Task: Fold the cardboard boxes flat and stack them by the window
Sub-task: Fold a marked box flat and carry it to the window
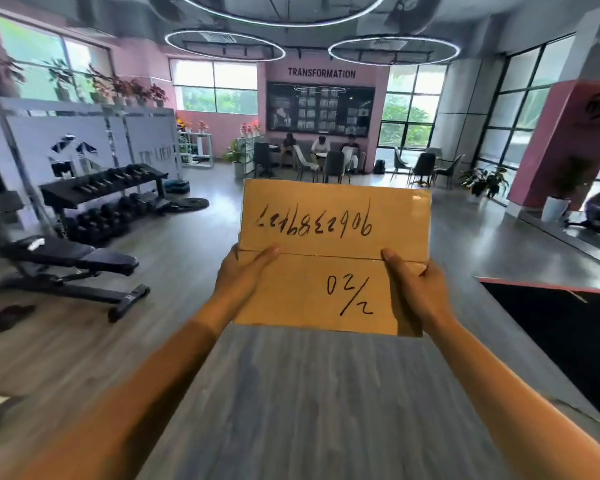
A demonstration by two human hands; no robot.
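head | cardboard box (333, 258) (flaps closed, contents hidden) | left hand (243, 282), right hand (413, 289) grip its sides

**Flattened cardboard box held up in mid-air**

The cardboard box (333, 254) is brown, folded flat, its broad face tilted toward the camera. A crease runs across its middle. Black handwritten digits sit upside down on the upper panel; "02/2" is marked on the lower one. A shiny strip of tape shows at its upper right corner.
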